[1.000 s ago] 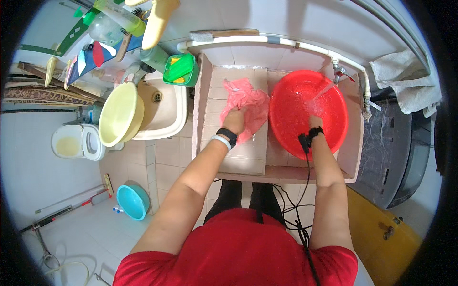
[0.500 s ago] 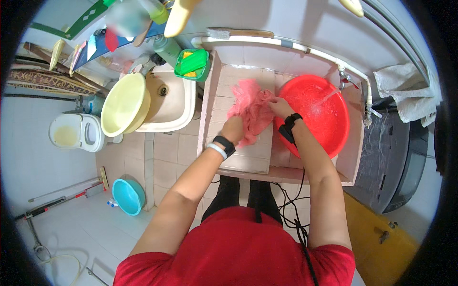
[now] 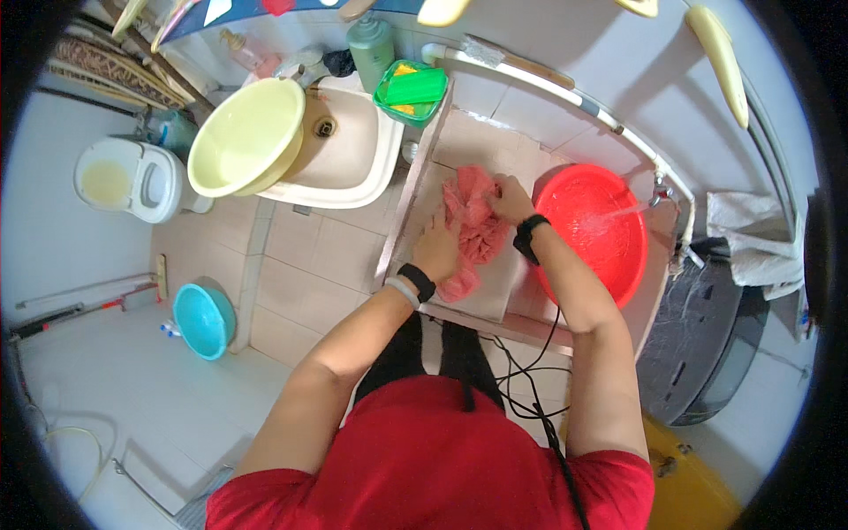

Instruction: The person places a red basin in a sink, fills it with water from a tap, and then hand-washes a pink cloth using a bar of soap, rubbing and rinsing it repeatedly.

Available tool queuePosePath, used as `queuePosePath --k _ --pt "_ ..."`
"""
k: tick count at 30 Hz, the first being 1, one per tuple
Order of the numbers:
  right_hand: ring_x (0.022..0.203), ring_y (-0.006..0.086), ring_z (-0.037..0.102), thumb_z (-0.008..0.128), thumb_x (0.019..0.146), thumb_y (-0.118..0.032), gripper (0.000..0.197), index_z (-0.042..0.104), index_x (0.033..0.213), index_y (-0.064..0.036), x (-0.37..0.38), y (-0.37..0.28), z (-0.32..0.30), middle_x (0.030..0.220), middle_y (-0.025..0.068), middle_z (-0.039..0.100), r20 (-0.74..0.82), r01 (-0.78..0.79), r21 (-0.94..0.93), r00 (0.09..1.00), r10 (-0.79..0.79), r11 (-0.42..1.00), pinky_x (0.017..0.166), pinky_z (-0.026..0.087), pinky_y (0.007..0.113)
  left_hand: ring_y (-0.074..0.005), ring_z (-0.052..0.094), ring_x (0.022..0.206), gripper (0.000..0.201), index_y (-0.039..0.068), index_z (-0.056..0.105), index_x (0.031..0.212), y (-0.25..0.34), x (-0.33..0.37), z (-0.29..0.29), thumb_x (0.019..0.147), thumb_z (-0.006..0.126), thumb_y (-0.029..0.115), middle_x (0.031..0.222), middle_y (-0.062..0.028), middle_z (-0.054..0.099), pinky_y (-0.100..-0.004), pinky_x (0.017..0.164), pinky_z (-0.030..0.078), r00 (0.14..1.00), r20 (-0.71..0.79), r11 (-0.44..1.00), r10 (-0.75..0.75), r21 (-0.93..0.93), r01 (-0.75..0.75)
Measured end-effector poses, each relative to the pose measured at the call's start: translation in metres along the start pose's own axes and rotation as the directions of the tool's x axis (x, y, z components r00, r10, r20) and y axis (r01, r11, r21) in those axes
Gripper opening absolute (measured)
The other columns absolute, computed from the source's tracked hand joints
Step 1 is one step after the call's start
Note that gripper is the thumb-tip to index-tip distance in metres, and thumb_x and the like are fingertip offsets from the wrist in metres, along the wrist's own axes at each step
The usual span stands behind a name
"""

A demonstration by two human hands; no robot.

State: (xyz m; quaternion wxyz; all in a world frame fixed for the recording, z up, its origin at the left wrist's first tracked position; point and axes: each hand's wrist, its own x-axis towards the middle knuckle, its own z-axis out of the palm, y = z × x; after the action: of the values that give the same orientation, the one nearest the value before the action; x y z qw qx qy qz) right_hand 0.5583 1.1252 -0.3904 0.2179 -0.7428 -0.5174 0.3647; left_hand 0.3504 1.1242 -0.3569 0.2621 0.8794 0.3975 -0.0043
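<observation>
A bunched, wet-looking pink cloth (image 3: 481, 238) lies on the raised tiled slab (image 3: 481, 299) inside a tiled trough. Its exact kind does not show. My left hand (image 3: 435, 250) is closed on the cloth's left side, fingers partly sunk in the folds. At its upper right edge, my right hand (image 3: 511, 201) grips the fabric with curled fingers. Just right of that hand stands a red basin (image 3: 590, 291) holding water. A stream runs into it from the tap (image 3: 661, 190) on the wall pipe.
Left of the trough is a washbasin (image 3: 358, 168) with a pale yellow basin (image 3: 243, 137) resting on it. A green plastic basket (image 3: 412, 93) sits at its corner near a pump bottle (image 3: 369, 49). Black cables (image 3: 530, 389) hang by my legs. A blue basin (image 3: 204, 321) stands lower left.
The view has turned, so the surroundings appear tilted. The pink cloth is bunched more tightly, and my left hand has moved further onto it. My right hand still grips its upper right edge.
</observation>
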Motion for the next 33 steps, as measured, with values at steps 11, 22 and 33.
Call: queuePosePath --k 11,22,33 --pt "0.100 0.0383 0.050 0.052 0.081 -0.025 0.034 0.055 0.110 -0.0068 0.014 0.014 0.065 0.113 0.0243 0.048 -0.164 -0.065 -0.521 0.986 -0.025 0.851 0.089 0.040 0.046 -0.0331 0.030 0.129 0.064 -0.003 0.036 0.132 -0.007 0.014 0.037 0.081 0.052 0.032 0.140 -0.0200 0.032 -0.0464 0.106 0.021 0.990 0.124 0.980 0.063 0.181 -0.085" --pt "0.090 0.0437 0.055 0.046 0.084 -0.026 0.029 0.054 0.105 -0.0077 -0.007 -0.004 0.070 0.106 0.0265 0.051 -0.024 -0.037 -0.589 0.999 0.028 0.808 0.079 0.045 0.051 -0.0302 0.033 0.128 0.053 -0.001 0.039 0.131 -0.019 -0.008 0.053 0.083 0.042 0.019 0.141 -0.0167 0.032 -0.0444 0.101 0.027 0.995 0.026 0.963 0.099 0.250 -0.102" --pt "0.094 0.0421 0.055 0.052 0.085 -0.032 0.042 0.049 0.109 0.0021 -0.026 -0.023 0.069 0.107 0.0306 0.053 0.052 0.386 -0.436 0.913 -0.406 0.813 0.083 0.045 0.046 -0.0290 0.031 0.130 0.041 0.002 0.054 0.118 -0.023 -0.006 0.049 0.082 0.041 0.018 0.134 -0.0157 0.042 -0.0488 0.104 0.024 0.954 0.292 0.983 0.070 0.142 -0.115"
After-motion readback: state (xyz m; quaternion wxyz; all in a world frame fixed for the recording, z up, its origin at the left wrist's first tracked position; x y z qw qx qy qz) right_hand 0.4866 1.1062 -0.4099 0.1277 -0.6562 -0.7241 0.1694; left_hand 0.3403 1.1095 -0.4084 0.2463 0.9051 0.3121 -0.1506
